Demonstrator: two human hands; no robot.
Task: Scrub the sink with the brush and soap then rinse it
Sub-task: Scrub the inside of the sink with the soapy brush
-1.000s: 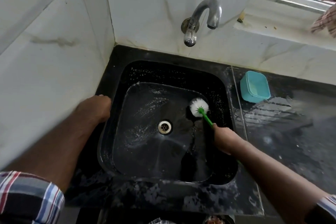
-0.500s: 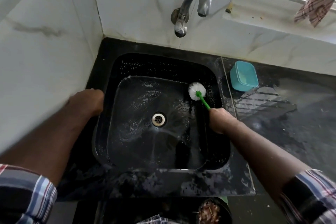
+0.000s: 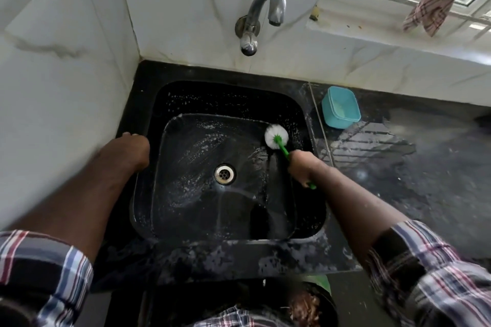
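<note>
Brush (image 3: 276, 137) with white bristle head pressed into far right corner of black sink (image 3: 228, 243), green handle gripped in curled fingers of right hand (image 3: 300, 166). Left hand (image 3: 127, 152) braced on left rim, fingers folded over the edge, holding nothing. Scrubbing step, judging by suds on the basin; next, probably remaining walls, then tap (image 3: 259, 17) for rinsing.
</note>
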